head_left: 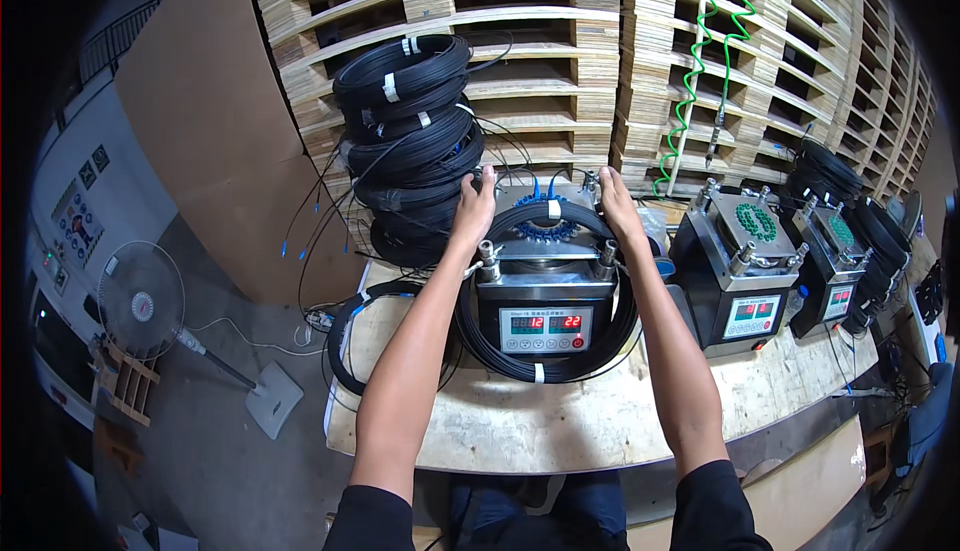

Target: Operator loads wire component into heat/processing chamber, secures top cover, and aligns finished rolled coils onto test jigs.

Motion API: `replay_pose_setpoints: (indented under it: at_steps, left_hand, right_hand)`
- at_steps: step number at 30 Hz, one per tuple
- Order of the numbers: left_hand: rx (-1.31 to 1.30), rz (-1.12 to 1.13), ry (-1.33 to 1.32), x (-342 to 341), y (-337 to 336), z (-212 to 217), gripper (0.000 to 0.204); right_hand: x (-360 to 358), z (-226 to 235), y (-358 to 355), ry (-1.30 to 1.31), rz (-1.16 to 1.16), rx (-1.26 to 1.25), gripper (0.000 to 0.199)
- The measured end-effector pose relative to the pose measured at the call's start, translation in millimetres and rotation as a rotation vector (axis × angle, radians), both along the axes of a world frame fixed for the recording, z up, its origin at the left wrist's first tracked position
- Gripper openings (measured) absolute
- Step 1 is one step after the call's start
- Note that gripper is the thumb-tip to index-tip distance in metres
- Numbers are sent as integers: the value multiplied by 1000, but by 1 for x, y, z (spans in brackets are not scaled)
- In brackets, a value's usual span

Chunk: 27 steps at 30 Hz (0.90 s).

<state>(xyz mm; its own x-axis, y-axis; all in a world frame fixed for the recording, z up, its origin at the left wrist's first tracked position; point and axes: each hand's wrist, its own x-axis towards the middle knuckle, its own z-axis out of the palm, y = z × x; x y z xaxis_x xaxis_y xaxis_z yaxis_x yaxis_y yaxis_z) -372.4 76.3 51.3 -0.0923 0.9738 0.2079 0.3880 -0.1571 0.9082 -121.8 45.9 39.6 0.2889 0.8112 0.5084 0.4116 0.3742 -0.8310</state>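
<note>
A polishing machine (545, 296) with a lit red display on its front stands before me on the bench. Blue connectors form a ring (547, 223) on its top. My left hand (475, 213) is closed at the far left corner post, which it mostly hides. At the far right corner, my right hand (621, 209) is closed by the metal corner post (591, 183). A coil of black cable (540, 371) with white ties loops round the machine, over its top and below the display. My forearms pass over both sides of this coil.
Stacked black cable coils (420, 151) rise at the left rear. Another coil (345, 351) lies left of the machine. Two similar machines (745, 271) (838, 261) stand right. Wooden pallets (520, 61) back the wooden bench (490, 441); green air hoses (690, 81) hang down. A fan (143, 303) stands left.
</note>
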Motion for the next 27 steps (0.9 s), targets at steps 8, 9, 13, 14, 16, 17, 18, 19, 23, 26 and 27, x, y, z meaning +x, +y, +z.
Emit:
replay_pose_setpoints:
  at_steps: [8,9,13,14,16,17,18,19,23,26,27]
  left_hand:
    - [-40,-56,-48,-1,4,1,96]
    - [-27,-64,-28,0,2,1,95]
    - [-3,-172,-18,-6,10,-3,98]
    - [-4,-167,-17,-9,11,-4,98]
    - [-26,-140,-21,-16,12,-7,99]
    - [-25,-148,-23,-10,11,-6,99]
    - [-21,-103,-23,-4,9,-5,93]
    - [-18,-58,-23,0,7,-3,88]
    - [-12,-33,-22,-2,5,-2,88]
    - [-13,-116,4,-5,13,-5,100]
    - [-40,-138,-12,-4,17,-7,100]
  right_hand:
    - [7,-11,13,30,-41,-45,70]
    - [7,-10,10,1,-75,-93,69]
    - [7,-5,8,-61,-101,-160,68]
    - [3,0,4,-60,-96,-161,68]
    - [-8,8,-3,-57,-24,-240,70]
    - [-2,4,-2,-58,-32,-239,70]
    - [3,1,-1,-56,-7,-172,69]
    - [8,-2,0,-54,18,-105,68]
    - [2,-4,4,47,19,-48,69]
    - [5,-7,9,67,4,-51,70]
    - [7,-8,10,52,-22,-45,70]
